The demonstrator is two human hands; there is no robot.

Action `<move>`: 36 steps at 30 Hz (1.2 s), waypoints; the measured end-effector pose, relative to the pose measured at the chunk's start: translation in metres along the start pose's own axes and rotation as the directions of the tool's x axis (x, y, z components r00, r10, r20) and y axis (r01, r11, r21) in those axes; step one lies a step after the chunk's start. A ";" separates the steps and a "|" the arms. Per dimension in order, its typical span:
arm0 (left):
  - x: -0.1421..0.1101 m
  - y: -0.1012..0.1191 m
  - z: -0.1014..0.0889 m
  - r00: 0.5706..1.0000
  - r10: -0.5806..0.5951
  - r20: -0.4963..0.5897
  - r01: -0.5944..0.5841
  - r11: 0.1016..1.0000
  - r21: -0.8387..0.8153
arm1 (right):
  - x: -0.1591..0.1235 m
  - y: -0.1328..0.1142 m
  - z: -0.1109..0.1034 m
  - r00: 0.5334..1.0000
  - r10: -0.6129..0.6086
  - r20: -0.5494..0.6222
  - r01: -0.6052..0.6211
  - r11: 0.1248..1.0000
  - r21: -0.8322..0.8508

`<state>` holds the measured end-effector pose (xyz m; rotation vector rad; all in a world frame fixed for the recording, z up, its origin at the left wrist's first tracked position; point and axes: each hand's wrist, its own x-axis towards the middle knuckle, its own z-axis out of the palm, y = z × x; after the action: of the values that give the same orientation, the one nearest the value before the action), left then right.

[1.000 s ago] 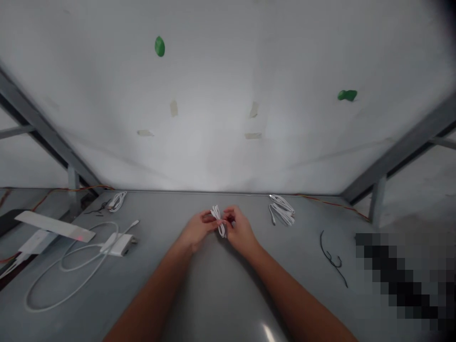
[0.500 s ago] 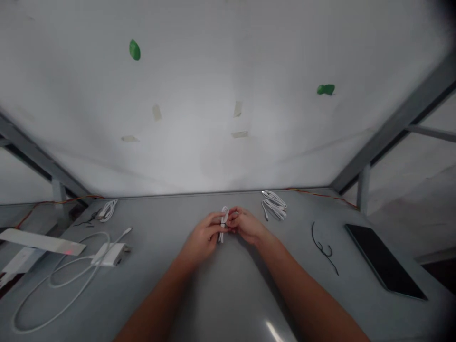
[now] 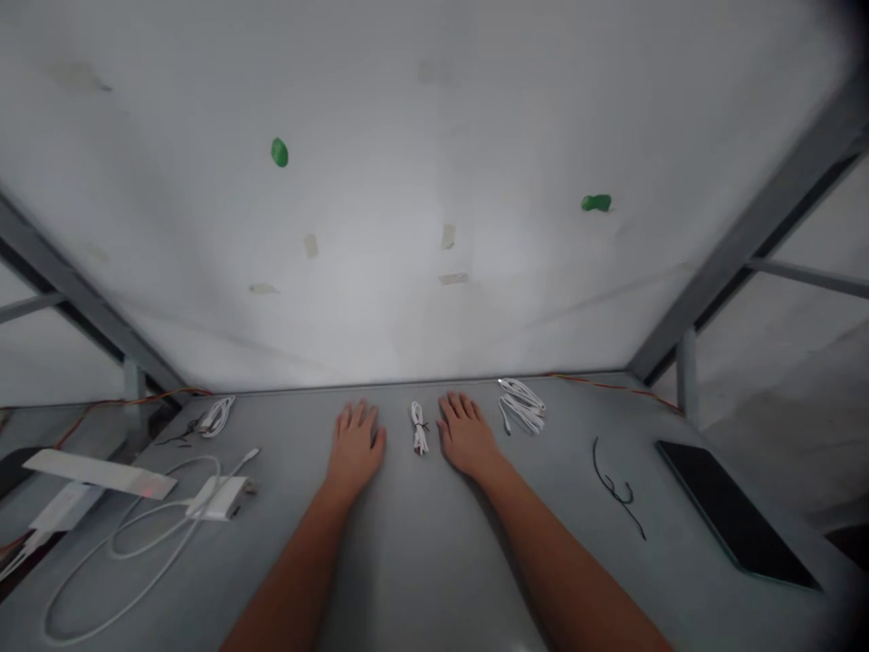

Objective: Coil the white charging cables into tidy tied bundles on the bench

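A small bundled white cable [image 3: 419, 427] lies on the grey table [image 3: 421, 543] between my two hands. My left hand [image 3: 355, 446] rests palm down just left of it, fingers stretched flat and holding nothing. On the other side of the bundle my right hand [image 3: 466, 435] lies flat as well, fingers extended, empty. Neither hand touches the bundle.
Another coiled white cable [image 3: 522, 405] lies right of my right hand. A black tie wire [image 3: 615, 489] and a dark tablet [image 3: 737, 512] sit further right. At left are a white adapter [image 3: 218, 498] with a long looped cable, a white cable bundle [image 3: 217, 417] and a flat white bar [image 3: 99, 472].
Both hands let go of the small white cable bundle, which now lies on the table. They moved apart and flattened on either side of it.
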<state>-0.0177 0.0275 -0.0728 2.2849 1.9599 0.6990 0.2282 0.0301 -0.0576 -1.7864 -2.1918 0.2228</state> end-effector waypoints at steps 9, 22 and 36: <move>-0.002 0.014 -0.007 0.991 -0.062 0.115 0.039 0.980 0.193 | 0.000 -0.004 0.000 0.999 0.008 0.049 -0.004 0.996 -0.094; -0.004 0.017 -0.009 0.985 0.042 0.170 -0.063 0.991 0.122 | -0.004 -0.005 0.000 0.997 -0.064 0.036 0.066 0.996 -0.063; -0.008 0.026 -0.006 0.978 0.101 0.185 -0.115 0.991 0.065 | -0.006 -0.005 -0.008 0.994 -0.060 0.089 0.064 0.997 -0.041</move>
<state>0.0029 0.0135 -0.0610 2.4172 1.8230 0.4126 0.2272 0.0229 -0.0489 -1.7590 -2.3267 0.2459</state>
